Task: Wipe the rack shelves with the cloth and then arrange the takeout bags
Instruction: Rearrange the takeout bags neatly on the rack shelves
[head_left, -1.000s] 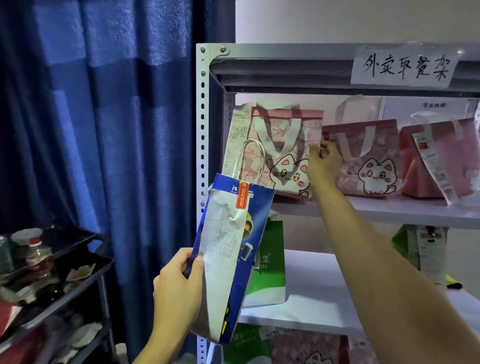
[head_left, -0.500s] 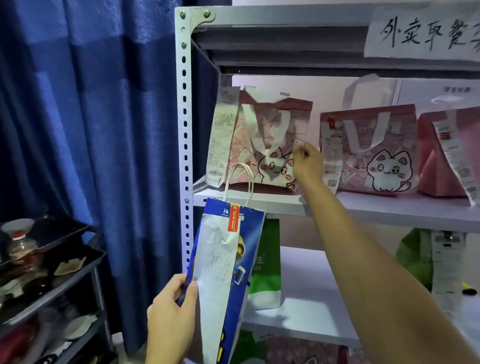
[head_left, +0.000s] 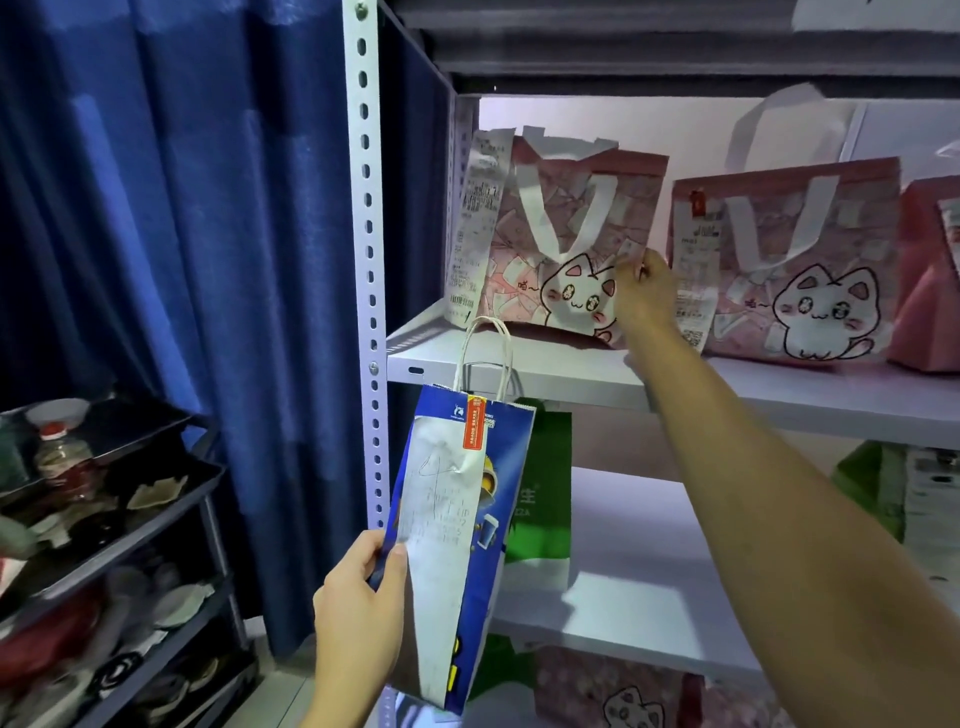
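Two hands, two bags: arranging step in hand, by my judgement; no cloth in view.
Blue bag (head_left: 462, 525): paper, twine handles up, receipt stuck down its front; held in the air in front of the rack's left post, below the upper shelf's front edge.
Left hand (head_left: 358, 597): fingers and thumb curled round the blue bag's lower left edge, a pinch low on the bag.
Cat bag (head_left: 566, 244): pink, stands at the upper shelf's left end, receipt hanging at its left side.
Right hand (head_left: 644, 291): fingers closed on the cat bag's right edge, low down.
Upper shelf (head_left: 545, 374): white; second cat bag (head_left: 789, 265) just right of the hand, a third pink bag at the right edge.
Middle shelf (head_left: 644, 566): green bag (head_left: 540, 499) at its left end, behind the blue bag.
Post (head_left: 366, 260): white, perforated, left front corner.
Cart (head_left: 104, 519): dark trays of dishes, left of the rack.
Risk 1: low one-edge grip may let the blue bag tip or slip.
Risk 2: a pull on one side may topple the cat bag off the front edge, or into its neighbour.
Risk 3: loose receipts may tear or catch on the post.
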